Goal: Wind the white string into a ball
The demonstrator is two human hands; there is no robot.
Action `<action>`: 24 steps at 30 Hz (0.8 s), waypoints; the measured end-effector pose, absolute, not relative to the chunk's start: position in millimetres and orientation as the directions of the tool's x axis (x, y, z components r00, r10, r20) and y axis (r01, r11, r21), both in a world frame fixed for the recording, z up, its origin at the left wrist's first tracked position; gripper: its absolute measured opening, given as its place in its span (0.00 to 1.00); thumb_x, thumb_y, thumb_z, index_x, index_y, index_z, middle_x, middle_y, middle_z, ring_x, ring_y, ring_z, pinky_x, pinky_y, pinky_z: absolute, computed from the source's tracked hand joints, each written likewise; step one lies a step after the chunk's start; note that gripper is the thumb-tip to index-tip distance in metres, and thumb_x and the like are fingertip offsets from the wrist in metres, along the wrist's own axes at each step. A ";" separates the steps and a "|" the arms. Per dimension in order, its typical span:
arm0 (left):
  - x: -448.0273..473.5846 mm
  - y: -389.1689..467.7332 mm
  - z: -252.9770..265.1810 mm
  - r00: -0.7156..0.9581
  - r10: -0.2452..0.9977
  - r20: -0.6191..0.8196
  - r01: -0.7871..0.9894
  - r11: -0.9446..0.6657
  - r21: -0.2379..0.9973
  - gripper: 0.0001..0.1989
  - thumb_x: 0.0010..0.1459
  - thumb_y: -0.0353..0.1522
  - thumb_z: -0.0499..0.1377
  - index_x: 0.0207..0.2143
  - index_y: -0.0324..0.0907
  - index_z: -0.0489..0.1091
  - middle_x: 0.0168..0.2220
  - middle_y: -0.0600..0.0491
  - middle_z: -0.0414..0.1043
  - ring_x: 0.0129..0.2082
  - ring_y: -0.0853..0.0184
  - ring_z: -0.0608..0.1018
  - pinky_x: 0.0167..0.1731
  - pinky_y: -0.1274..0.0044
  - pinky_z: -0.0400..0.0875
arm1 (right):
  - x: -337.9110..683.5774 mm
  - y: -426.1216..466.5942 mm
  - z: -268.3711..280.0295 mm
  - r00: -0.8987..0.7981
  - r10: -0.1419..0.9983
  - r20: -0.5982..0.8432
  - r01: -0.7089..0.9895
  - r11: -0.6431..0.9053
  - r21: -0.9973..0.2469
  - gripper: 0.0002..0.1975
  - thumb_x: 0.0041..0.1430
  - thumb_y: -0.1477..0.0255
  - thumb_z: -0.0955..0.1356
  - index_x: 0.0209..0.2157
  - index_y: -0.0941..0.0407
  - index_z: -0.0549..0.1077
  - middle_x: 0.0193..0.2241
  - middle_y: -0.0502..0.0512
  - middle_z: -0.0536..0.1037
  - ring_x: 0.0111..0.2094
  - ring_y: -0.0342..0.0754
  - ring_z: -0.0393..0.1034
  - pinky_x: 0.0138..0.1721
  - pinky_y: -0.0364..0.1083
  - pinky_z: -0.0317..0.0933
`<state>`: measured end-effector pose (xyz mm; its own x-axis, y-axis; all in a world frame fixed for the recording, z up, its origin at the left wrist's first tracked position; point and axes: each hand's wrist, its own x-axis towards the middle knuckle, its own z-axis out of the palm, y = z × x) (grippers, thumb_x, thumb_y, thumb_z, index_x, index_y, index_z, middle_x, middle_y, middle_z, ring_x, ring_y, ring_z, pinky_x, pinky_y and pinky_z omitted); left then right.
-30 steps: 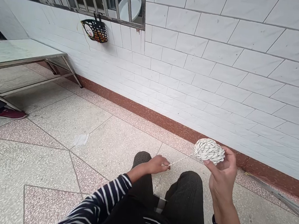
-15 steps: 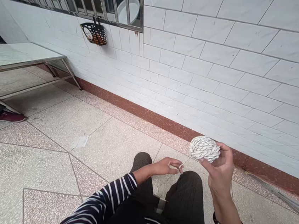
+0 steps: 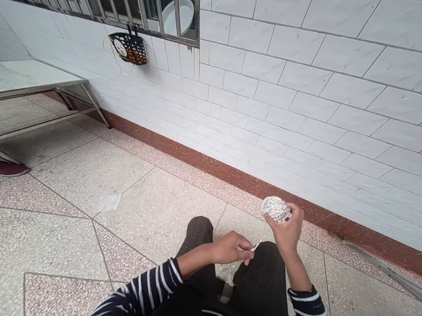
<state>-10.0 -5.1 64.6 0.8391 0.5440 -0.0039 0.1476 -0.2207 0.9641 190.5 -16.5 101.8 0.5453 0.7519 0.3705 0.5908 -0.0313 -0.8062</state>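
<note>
A ball of white twisted cord (image 3: 274,208) is in my right hand (image 3: 288,231), whose fingers and thumb close round its right side. It is held out beyond my right knee, near the foot of the wall. My left hand (image 3: 233,249) is lower and to the left, between my knees, pinching the loose end of the cord (image 3: 256,246) between thumb and fingers. Between the two hands the thin cord is only faintly visible.
A bench-like table (image 3: 34,76) stands at the left, with a person's red shoe (image 3: 5,168) beneath it. A black basket (image 3: 129,48) hangs from the window bars. Pale paper (image 3: 109,202) lies on the floor. Long poles (image 3: 391,271) lie along the wall at the right.
My right hand has moved left and slightly down with the ball of cord, and the ball has turned. My left hand has lowered a little, still pinching the cord end.
</note>
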 end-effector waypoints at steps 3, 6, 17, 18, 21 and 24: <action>-24.5 6.4 76.7 0.798 0.602 0.034 0.185 -0.298 0.936 0.17 0.64 0.38 0.56 0.26 0.37 0.75 0.28 0.53 0.73 0.32 0.70 0.74 0.36 0.81 0.65 | 193.3 -24.0 64.9 0.550 0.829 0.103 0.388 -0.144 -0.910 0.34 0.36 0.63 0.77 0.46 0.53 0.64 0.47 0.57 0.66 0.50 0.61 0.61 0.49 0.54 0.56; -32.3 28.1 84.5 0.772 0.627 0.103 0.256 -0.456 0.852 0.18 0.66 0.36 0.54 0.25 0.38 0.73 0.25 0.55 0.73 0.30 0.71 0.73 0.48 0.77 0.65 | 183.7 -41.2 38.8 0.431 0.894 -0.120 0.139 -0.197 -0.971 0.34 0.32 0.68 0.78 0.44 0.53 0.66 0.42 0.54 0.71 0.44 0.58 0.66 0.45 0.53 0.59; -10.2 37.7 30.2 0.734 0.660 0.160 0.339 -0.560 0.756 0.12 0.67 0.34 0.54 0.38 0.41 0.75 0.38 0.52 0.79 0.40 0.67 0.78 0.61 0.69 0.56 | 161.5 -94.7 54.2 0.065 0.924 -0.377 -0.562 -0.278 -0.779 0.24 0.41 0.72 0.77 0.44 0.50 0.76 0.44 0.54 0.80 0.48 0.58 0.74 0.50 0.55 0.66; -8.1 34.6 26.2 0.726 0.674 0.137 0.317 -0.504 0.803 0.12 0.67 0.35 0.53 0.38 0.41 0.76 0.39 0.52 0.79 0.40 0.67 0.78 0.59 0.70 0.58 | 162.8 -95.1 60.7 0.061 0.928 -0.368 -0.588 -0.265 -0.764 0.24 0.40 0.73 0.77 0.43 0.49 0.77 0.45 0.54 0.80 0.49 0.58 0.73 0.52 0.56 0.65; -2.1 27.8 16.8 0.731 0.681 0.042 0.235 -0.308 0.922 0.16 0.67 0.38 0.53 0.37 0.38 0.76 0.37 0.51 0.79 0.40 0.65 0.77 0.50 0.73 0.67 | 166.0 -92.9 80.8 0.048 0.942 -0.332 -0.618 -0.233 -0.751 0.27 0.40 0.75 0.77 0.45 0.48 0.78 0.49 0.53 0.79 0.54 0.59 0.71 0.58 0.57 0.61; 2.9 22.8 7.6 0.764 0.644 -0.030 0.150 -0.132 0.980 0.19 0.66 0.41 0.54 0.37 0.35 0.76 0.35 0.50 0.78 0.40 0.64 0.77 0.45 0.75 0.69 | 168.4 -89.3 96.9 0.019 0.956 -0.293 -0.627 -0.216 -0.748 0.33 0.38 0.77 0.77 0.50 0.47 0.77 0.53 0.55 0.77 0.59 0.61 0.66 0.61 0.59 0.57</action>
<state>2.9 22.8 7.6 0.7645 0.6439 -0.0299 0.1498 -0.1324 0.9798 168.4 -89.3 96.9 0.0194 0.9559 -0.2929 -0.6274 -0.2165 -0.7480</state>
